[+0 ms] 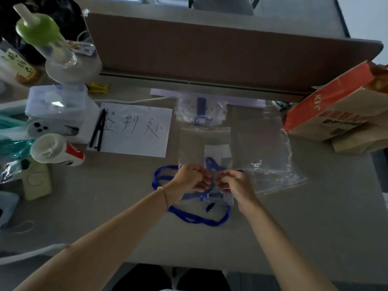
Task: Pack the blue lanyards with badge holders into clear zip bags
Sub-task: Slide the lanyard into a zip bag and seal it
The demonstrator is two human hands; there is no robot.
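Observation:
A clear zip bag (204, 139) lies flat at the table's middle with a badge holder (217, 151) inside it. My left hand (192, 177) and my right hand (233, 182) pinch at the bag's near edge, close together, fingers closed. A blue lanyard (197, 219) loops out on the table under and around my wrists, and part of it (211, 163) sits inside the bag. Another badge holder (218, 195) lies beneath my hands. Farther back rests a packed zip bag (201, 111) with blue lanyard inside. A spare empty zip bag (270, 156) lies to the right.
A white sheet with handwriting (134, 129) and black pens (98, 131) lie left of the bags. Bottles, a plastic box (56, 101) and a cup (54, 150) crowd the left side. An orange paper bag (340, 110) stands at right. A brown divider (210, 51) closes the back.

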